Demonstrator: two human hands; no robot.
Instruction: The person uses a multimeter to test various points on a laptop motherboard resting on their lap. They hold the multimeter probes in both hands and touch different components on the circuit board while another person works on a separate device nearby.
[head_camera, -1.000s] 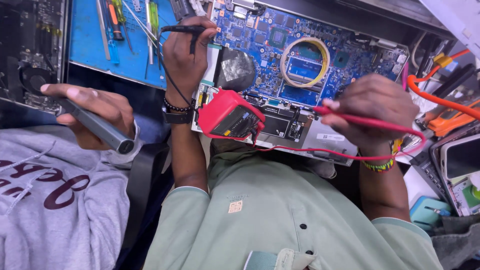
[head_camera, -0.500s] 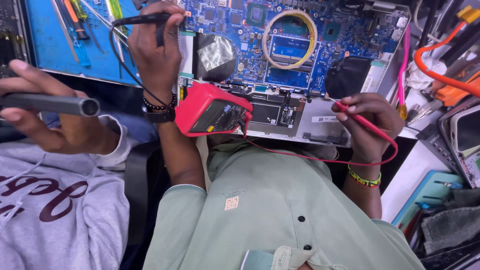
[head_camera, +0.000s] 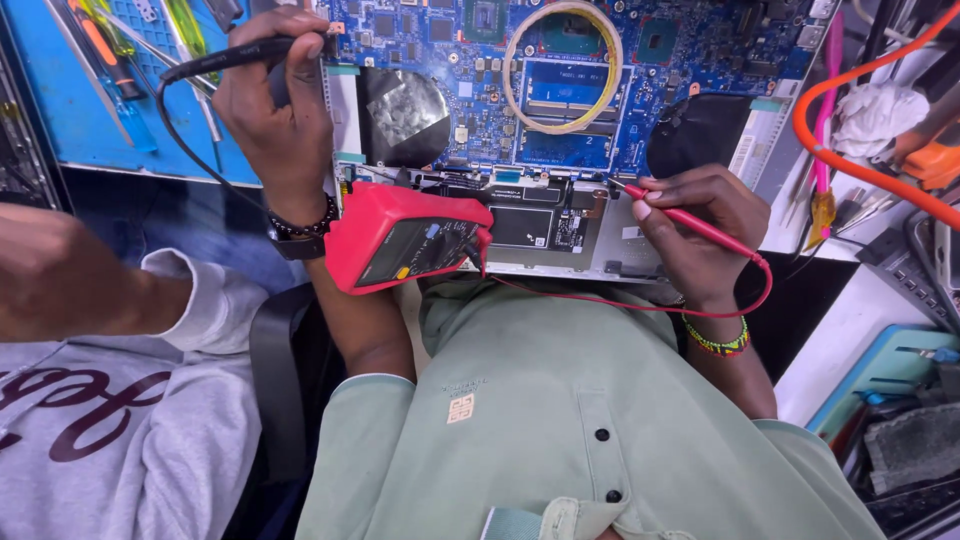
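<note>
An opened laptop with a blue circuit board (head_camera: 690, 50) lies in front of me. My left hand (head_camera: 285, 110) grips a black test probe (head_camera: 225, 57) with its tip at the board's upper left corner. My right hand (head_camera: 700, 235) pinches a red test probe (head_camera: 690, 220) like a pen, its tip touching the grey frame at the board's lower edge. A red multimeter (head_camera: 400, 237) rests against my left forearm at the laptop's near edge. Red and black leads run from it to the probes.
A beige ring (head_camera: 562, 65) lies on the board beside a round black fan (head_camera: 405, 105). A blue mat (head_camera: 70, 110) with screwdrivers is at upper left. A co-worker's hand (head_camera: 60, 275) in a grey sweatshirt is at left. An orange cable (head_camera: 850, 165) and clutter crowd the right.
My right hand brought the red probe tip down onto the laptop's lower edge. The co-worker's hand, which held a grey cylinder, slid left and the cylinder left view. The left hand kept its probe in place.
</note>
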